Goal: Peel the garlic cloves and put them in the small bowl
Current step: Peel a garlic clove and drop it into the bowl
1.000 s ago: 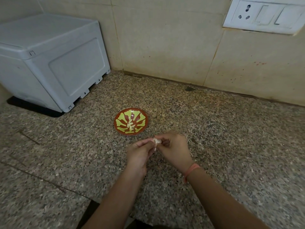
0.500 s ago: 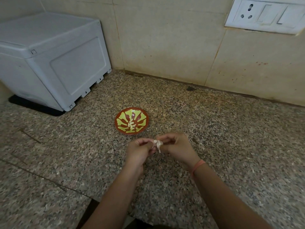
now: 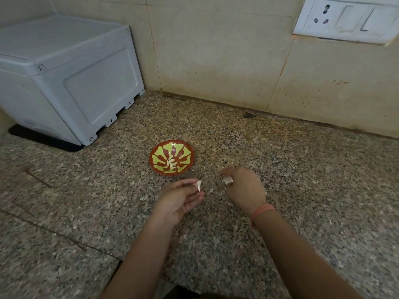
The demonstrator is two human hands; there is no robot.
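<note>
**Operator:** What is in my left hand?

**Spotter:** Your left hand point(image 3: 181, 199) sits just below the middle of the frame, palm turned up. Its thumb and forefinger pinch a tailed white piece point(image 3: 198, 186) at the hand's upper right edge, and a thin strand hangs down from it. I cannot tell whether it is clove or skin.

**Operator:** And the right?

**Spotter:** Your right hand point(image 3: 244, 188) is to the right of it, with its back to the camera and its fingers curled. It grips a crumpled white piece point(image 3: 227, 180) at its left edge, and again I cannot tell clove from skin. The two hands are apart, with bare counter point(image 3: 302, 190) showing between them. An orange band point(image 3: 262, 210) circles your right wrist.

**Operator:** Where is the bowl?

**Spotter:** The small bowl point(image 3: 159, 157), red-brown with a yellow-green pattern, stands on the speckled granite at the centre of the frame. It is just above your hands and touches neither. A few peeled cloves point(image 3: 171, 164) lie in its middle.

**Operator:** What else is around?

**Spotter:** A white plastic box point(image 3: 64, 83) fills the upper left of the frame and stands on a dark mat point(image 3: 43, 139). A switch plate point(image 3: 345, 18) with a socket is fixed to the tiled wall point(image 3: 216, 50) in the upper right corner. A small dark speck point(image 3: 248, 115) lies at the foot of the wall, above and to the right of the bowl.
</note>
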